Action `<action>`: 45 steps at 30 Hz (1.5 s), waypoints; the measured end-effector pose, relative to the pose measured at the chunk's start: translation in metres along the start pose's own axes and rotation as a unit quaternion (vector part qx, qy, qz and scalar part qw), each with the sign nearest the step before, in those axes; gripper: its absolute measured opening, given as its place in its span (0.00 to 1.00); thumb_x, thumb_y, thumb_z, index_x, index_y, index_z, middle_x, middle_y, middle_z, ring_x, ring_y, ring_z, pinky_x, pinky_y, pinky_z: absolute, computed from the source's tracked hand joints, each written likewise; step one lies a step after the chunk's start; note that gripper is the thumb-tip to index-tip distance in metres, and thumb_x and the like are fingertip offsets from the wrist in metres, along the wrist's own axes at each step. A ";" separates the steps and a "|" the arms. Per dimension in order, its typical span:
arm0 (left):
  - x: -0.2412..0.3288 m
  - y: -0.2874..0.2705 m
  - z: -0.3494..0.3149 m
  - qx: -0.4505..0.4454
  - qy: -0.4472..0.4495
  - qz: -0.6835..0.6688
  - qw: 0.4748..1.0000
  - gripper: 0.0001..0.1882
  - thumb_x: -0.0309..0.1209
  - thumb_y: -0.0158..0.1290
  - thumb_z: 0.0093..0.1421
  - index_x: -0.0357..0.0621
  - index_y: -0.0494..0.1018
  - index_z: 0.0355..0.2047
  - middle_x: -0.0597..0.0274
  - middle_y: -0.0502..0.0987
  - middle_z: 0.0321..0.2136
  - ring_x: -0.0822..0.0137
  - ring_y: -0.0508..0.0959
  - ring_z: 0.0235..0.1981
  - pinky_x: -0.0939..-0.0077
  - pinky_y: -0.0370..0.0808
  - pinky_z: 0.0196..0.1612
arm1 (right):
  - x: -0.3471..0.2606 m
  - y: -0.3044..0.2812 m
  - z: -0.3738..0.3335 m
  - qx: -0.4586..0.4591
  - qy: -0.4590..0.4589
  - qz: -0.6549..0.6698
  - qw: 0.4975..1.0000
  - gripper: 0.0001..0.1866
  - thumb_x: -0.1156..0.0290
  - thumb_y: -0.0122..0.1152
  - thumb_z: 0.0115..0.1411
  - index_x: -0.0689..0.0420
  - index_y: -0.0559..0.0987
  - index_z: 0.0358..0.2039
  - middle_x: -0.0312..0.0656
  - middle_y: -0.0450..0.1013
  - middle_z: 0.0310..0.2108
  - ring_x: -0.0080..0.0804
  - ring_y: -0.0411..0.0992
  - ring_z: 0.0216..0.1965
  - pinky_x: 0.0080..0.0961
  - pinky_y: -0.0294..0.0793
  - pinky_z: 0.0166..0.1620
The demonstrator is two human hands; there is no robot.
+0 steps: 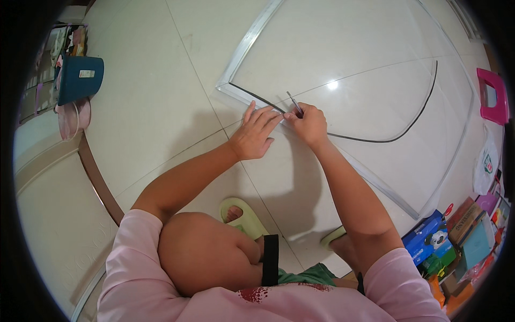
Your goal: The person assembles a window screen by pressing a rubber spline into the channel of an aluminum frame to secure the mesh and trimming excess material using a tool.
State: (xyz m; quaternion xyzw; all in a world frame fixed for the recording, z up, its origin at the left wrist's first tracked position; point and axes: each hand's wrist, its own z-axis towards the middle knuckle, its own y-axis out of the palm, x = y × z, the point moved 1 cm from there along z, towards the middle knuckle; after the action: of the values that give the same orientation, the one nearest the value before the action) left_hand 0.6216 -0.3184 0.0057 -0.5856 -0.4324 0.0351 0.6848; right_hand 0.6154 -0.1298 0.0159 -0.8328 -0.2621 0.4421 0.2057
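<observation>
A pale metal frame [241, 49] lies on the floor with thin transparent sheeting [370, 102] across it. Along its near side runs a black rubber strip [397, 140]; beyond my right hand, the strip's loose length curves over the sheeting. My left hand [255, 131] lies with fingers spread over the near side, fingertips at the strip. Close beside it, my right hand [308, 124] is closed around a slim, dark screwdriver-like tool [292, 99], its thin end sticking up from the fist. The right thumb and fingertips meet the strip at the frame, partly hiding it.
Pale floor tiles surround the frame. A dark teal bin [80, 80] stands at the far left, a pink stool [492, 96] at the right. Boxes and packages, including a blue box [426, 236], crowd the near right. My feet wear green slippers [242, 214].
</observation>
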 end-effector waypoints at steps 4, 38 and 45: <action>-0.004 -0.003 -0.004 0.008 -0.001 -0.034 0.999 0.37 0.25 0.59 0.46 0.40 0.61 0.59 0.55 0.62 0.54 0.53 0.61 0.59 0.42 0.45 0.66 | -0.001 0.000 0.002 0.004 0.043 0.001 0.999 0.15 0.61 0.69 0.49 0.59 0.77 0.21 0.45 0.75 0.19 0.44 0.73 0.24 0.37 0.72 0.30; -0.011 0.017 -0.004 0.156 0.002 0.028 0.987 0.27 0.27 0.59 0.47 0.36 0.69 0.49 0.58 0.68 0.50 0.61 0.69 0.49 0.50 0.57 0.63 | -0.046 0.000 0.026 -0.064 -0.168 -0.229 0.957 0.11 0.64 0.47 0.62 0.55 0.76 0.32 0.46 0.77 0.29 0.48 0.75 0.33 0.41 0.73 0.36; -0.013 0.021 -0.002 0.189 0.012 0.067 0.980 0.20 0.25 0.48 0.53 0.37 0.72 0.48 0.61 0.71 0.45 0.65 0.70 0.44 0.54 0.58 0.62 | -0.055 0.000 0.036 -0.123 -0.130 -0.284 0.942 0.12 0.63 0.47 0.62 0.55 0.76 0.32 0.48 0.77 0.30 0.48 0.75 0.33 0.41 0.74 0.37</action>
State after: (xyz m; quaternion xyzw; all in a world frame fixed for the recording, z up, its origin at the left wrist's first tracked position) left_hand 0.6247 -0.3206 -0.0187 -0.4734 -0.3698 0.1552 0.7843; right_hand 0.5591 -0.1595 0.0314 -0.6777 -0.5643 0.4345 0.1830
